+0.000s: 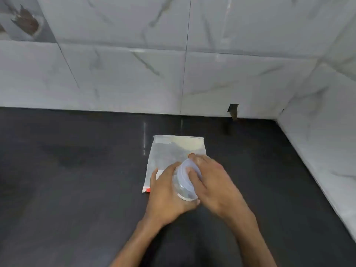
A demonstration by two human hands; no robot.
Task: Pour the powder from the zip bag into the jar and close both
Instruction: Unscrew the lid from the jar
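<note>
A small clear plastic jar is held just above the dark counter, tilted, between both hands. My left hand wraps around its body from the left. My right hand is clamped over its pale lid from the right, fingers curled on the rim. Behind the jar a clear zip bag lies flat on the counter, with pale powder showing near its far edge and a red strip at its near left corner. The hands and jar cover the bag's near part.
The dark counter spreads left and toward me. A marble-tiled wall runs along the back, and a second tiled wall closes the right side. A small dark notch sits at the back wall's base.
</note>
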